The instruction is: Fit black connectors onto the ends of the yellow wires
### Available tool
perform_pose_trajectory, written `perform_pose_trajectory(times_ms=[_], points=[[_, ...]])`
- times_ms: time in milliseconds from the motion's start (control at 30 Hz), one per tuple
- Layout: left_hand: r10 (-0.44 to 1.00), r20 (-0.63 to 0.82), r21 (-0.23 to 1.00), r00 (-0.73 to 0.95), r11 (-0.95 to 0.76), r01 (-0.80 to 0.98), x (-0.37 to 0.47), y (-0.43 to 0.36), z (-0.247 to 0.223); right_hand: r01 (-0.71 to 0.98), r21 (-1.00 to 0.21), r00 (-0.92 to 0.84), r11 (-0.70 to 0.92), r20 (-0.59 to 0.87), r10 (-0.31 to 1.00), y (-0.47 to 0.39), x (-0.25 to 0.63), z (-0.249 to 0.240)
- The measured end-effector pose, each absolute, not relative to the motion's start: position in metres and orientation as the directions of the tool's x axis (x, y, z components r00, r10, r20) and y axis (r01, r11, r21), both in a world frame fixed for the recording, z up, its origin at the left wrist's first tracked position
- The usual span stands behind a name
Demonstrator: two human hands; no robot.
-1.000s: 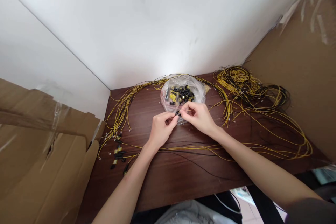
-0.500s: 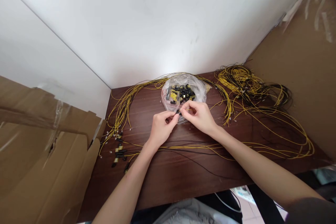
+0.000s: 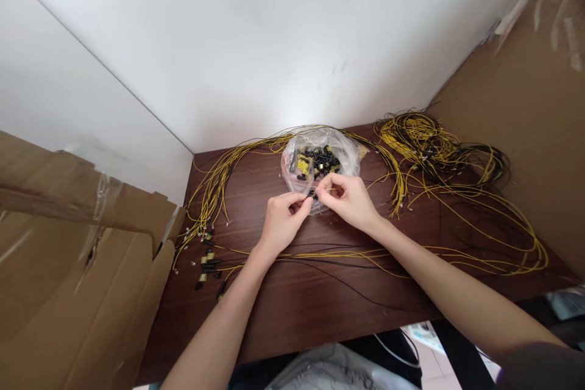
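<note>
Just in front of a clear plastic bag of small black and yellow parts, my two hands meet at the fingertips. My left hand pinches a small black connector. My right hand is closed at the connector's right side, pinching a thin wire that partly shows over its fingers. Below my forearms, yellow and black wires run across the brown table. Several black connectors with yellow parts lie at the wires' left ends.
A wire bundle arches behind the bag from left to right. At the back right lies a tangled heap of wires. Cardboard stands at the left and right, with a white wall behind.
</note>
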State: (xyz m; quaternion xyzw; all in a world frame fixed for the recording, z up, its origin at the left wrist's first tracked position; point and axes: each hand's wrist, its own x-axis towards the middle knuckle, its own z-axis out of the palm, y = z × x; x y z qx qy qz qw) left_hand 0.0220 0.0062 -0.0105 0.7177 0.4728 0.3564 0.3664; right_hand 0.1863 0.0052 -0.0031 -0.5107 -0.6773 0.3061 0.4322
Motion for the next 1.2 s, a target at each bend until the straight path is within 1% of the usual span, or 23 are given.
perform_pose_trajectory(times_ms=[200,500,700,900,1033,1200], points=[[0.938,0.166,0.859,0.304,-0.289,0.423,0.0224,0.0061,-0.0110,0.429,-0.856,-0.109,0.289,0.269,0.957,0.0052,0.1860,-0.0030],[0.906,0.218,0.810,0.364,-0.376,0.450,0.0216,0.0057,-0.0101,0.429,-0.846,-0.136,0.316,0.285,0.949,0.0049,0.1857,-0.0038],[0.902,0.240,0.798,0.360,-0.394,0.456,0.0225,0.0052,-0.0095,0.477,-0.786,-0.163,0.393,0.361,0.918,0.0047,0.1848,-0.0053],[0.894,0.263,0.787,0.363,-0.417,0.455,0.0226,0.0052,-0.0097,0.492,-0.764,-0.183,0.416,0.377,0.908,0.0042,0.1843,-0.0069],[0.898,0.262,0.791,0.354,-0.410,0.454,0.0227,0.0057,-0.0108,0.513,-0.739,-0.191,0.438,0.399,0.897,0.0042,0.1849,-0.0070],[0.927,0.221,0.829,0.304,-0.343,0.441,0.0232,0.0059,-0.0106,0.523,-0.727,-0.180,0.444,0.415,0.892,0.0038,0.1853,-0.0056]])
